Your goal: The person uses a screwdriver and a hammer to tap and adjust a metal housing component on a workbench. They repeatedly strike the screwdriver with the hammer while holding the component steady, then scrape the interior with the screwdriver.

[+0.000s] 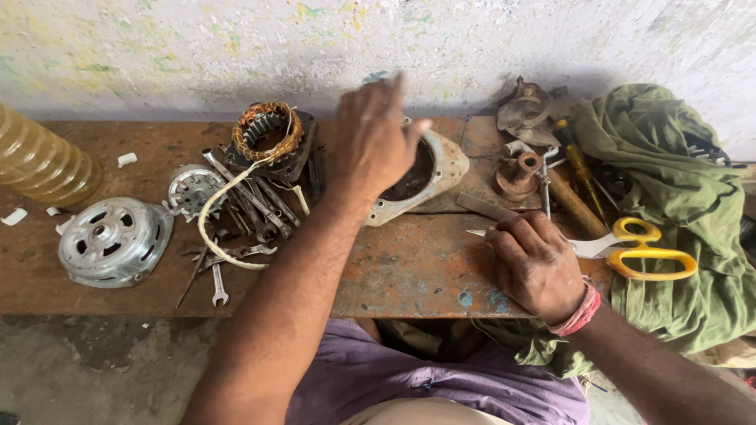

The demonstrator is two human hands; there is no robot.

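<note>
At the middle of the frame a round metal cover (429,169) is held by the left hand (374,138), while yellow scissors (630,248) lie under the right hand (535,264), gripped or not cannot be told.

Two hands are in view: the left hand (374,138) far at the middle, the right hand (535,264) near at the right. One pair of yellow-handled scissors (630,248) lies right. One motor end cover (114,240) sits near left, one smaller round plate (191,189) beside it, one wound stator (269,134) far, one housing plate (437,169) at the middle. One plastic bottle (39,161) stands far left, one green cloth (677,205) right, several spanners (236,224), count unclear
</note>
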